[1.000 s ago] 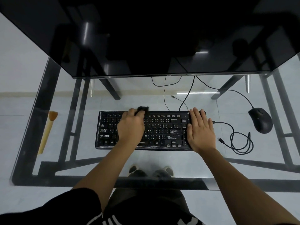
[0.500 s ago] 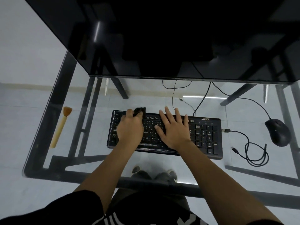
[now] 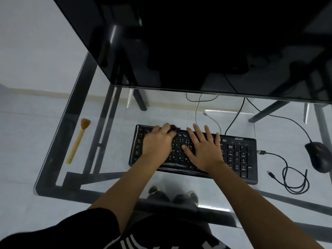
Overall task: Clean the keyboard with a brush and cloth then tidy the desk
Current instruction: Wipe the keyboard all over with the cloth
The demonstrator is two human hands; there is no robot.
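Note:
A black keyboard [image 3: 237, 155] lies on the glass desk [image 3: 107, 177]. My left hand [image 3: 158, 142] rests on the keyboard's left half and presses a small dark cloth [image 3: 173, 128] against the top key row; only a corner of the cloth shows past the fingers. Lying flat with fingers spread, my right hand [image 3: 204, 150] covers the keyboard's middle. A brush [image 3: 77, 141] with a yellow handle and orange bristles lies on the desk at the far left, apart from both hands.
A black mouse [image 3: 318, 156] sits at the right edge with its cord running back. A coiled black cable [image 3: 294, 178] with loose plugs lies right of the keyboard. A dark monitor [image 3: 197, 42] overhangs the back. My feet show through the glass.
My right hand has slid from the keyboard's right end to its middle. My left hand and the cloth have shifted a little left along the top row. The view has tilted.

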